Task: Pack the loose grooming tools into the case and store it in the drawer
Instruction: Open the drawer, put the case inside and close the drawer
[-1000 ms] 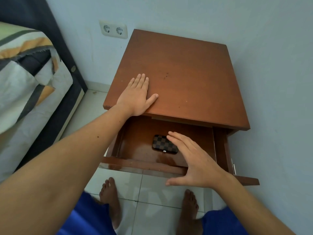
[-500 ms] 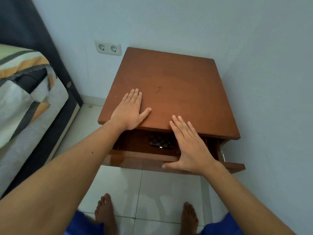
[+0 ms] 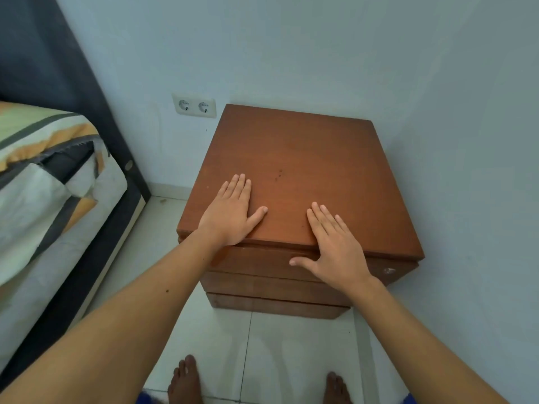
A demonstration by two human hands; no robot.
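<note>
The brown wooden nightstand (image 3: 294, 158) stands against the wall. Its top drawer (image 3: 262, 262) is pushed in, with its front flush under the tabletop. The checkered case is hidden inside and not visible. My left hand (image 3: 232, 214) lies flat on the front left of the tabletop, fingers spread, holding nothing. My right hand (image 3: 335, 246) rests open over the front edge, palm against the drawer front and fingers lying on the top.
A bed with a striped cover (image 3: 49, 182) and dark frame stands to the left. A double wall socket (image 3: 194, 106) sits behind the nightstand. Two lower drawers (image 3: 271, 304) are shut. My bare feet (image 3: 185, 380) stand on the white tiled floor.
The drawer slid from wide open to fully shut under my right hand's push, hiding the checkered case. My left hand stayed flat on the tabletop. The camera moved back and up.
</note>
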